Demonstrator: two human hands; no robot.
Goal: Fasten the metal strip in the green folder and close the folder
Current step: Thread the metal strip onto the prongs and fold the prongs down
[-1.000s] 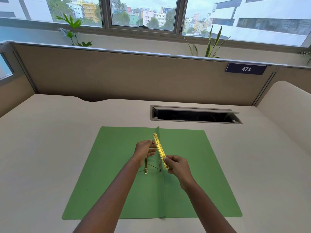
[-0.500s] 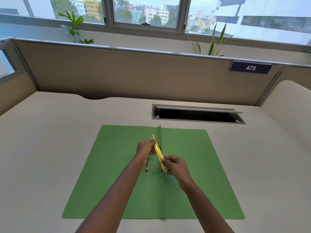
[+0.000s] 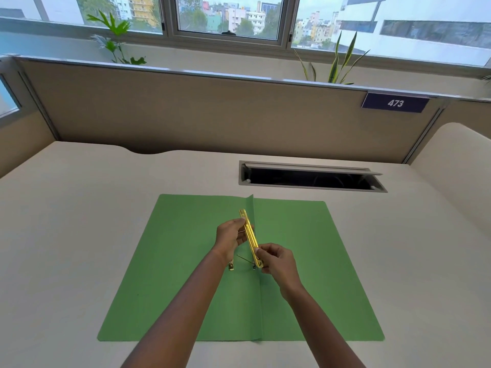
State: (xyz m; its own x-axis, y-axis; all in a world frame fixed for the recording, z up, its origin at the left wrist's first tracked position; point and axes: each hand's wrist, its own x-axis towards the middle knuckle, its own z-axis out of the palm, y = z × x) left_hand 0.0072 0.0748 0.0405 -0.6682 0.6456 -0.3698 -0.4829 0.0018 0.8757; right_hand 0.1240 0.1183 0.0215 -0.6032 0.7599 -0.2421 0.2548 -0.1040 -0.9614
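Note:
A green folder (image 3: 305,261) lies open and flat on the desk, its spine fold running away from me down the middle. Over the fold I hold a gold metal strip (image 3: 250,236) slightly off the folder. My left hand (image 3: 230,235) pinches its far part, and my right hand (image 3: 276,258) pinches its near end. A thin fastener prong (image 3: 244,259) stands up from the folder beside the fold, just under the strip. A second gold piece (image 3: 231,266) pokes out below my left wrist.
The pale desk (image 3: 79,235) is bounded by beige partition walls at the back and sides. An open cable slot (image 3: 308,177) lies in the desk beyond the folder, to the right. Plants stand on the window sill behind the partition.
The strip has come slightly down and left toward the fold with both hands still on it. The camera has tilted a little.

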